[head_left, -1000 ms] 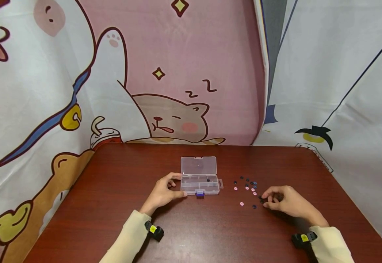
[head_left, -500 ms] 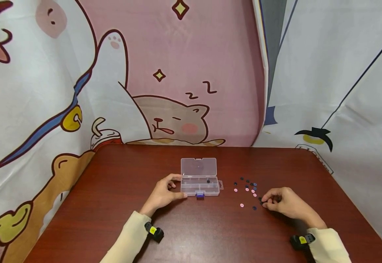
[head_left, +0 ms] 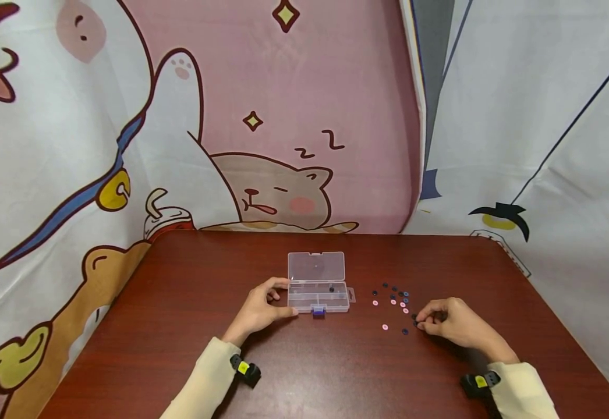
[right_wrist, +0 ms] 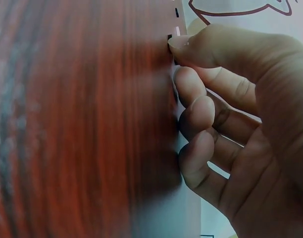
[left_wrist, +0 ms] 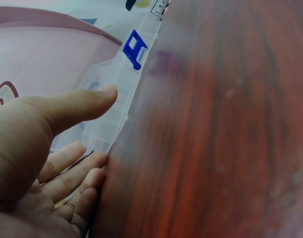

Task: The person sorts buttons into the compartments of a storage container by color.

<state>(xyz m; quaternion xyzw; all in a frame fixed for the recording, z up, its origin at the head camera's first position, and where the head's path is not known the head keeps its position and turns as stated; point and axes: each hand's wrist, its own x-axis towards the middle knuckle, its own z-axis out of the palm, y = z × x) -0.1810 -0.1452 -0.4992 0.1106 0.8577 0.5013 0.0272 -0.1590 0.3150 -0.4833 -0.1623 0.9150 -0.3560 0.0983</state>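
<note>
A clear plastic compartment box stands on the table with its lid raised and its blue latch at the front. My left hand holds its left end, thumb at the front corner and index finger at the back one. One dark button lies in a rear compartment. To the right, my right hand has thumb and index fingertips at a black button on the table, and appears to pinch it; the fingertips partly hide it. Another dark button lies just beside them.
Several dark blue or black buttons and pink buttons are scattered between the box and my right hand. A pink one and a dark one lie nearer the front. Printed cloth hangs behind the brown table.
The right hand has shifted very slightly left, its fingertips staying at the black button. The left hand and the box have not moved; the head view has tilted a little.
</note>
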